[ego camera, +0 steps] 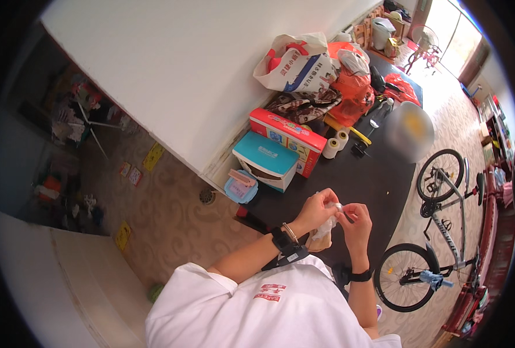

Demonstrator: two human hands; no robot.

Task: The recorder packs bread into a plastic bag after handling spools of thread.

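Note:
My left hand (pixel 315 214) pinches the gathered top of a thin whitish plastic bag (pixel 326 228) between thumb and fingers. From the other side, the fingertips of my right hand (pixel 356 222) grip the same twisted neck. Something tan (pixel 319 244) shows at the bag's lower end, close to my shirt; what it is cannot be made out. Both hands are above the near part of a dark table (pixel 370 187). Beyond my left hand stands a teal and white cardboard box (pixel 266 154), next to a light-blue lidded plastic container (pixel 241 188).
A red carton (pixel 288 137), two thread cones (pixel 330 148), a yellow-handled tool (pixel 359 135) and a blurred round object (pixel 409 132) are on the table. Behind them sit a shopping bag (pixel 299 65) and red plastic bags (pixel 355 98). A bicycle (pixel 446 230) stands to the right.

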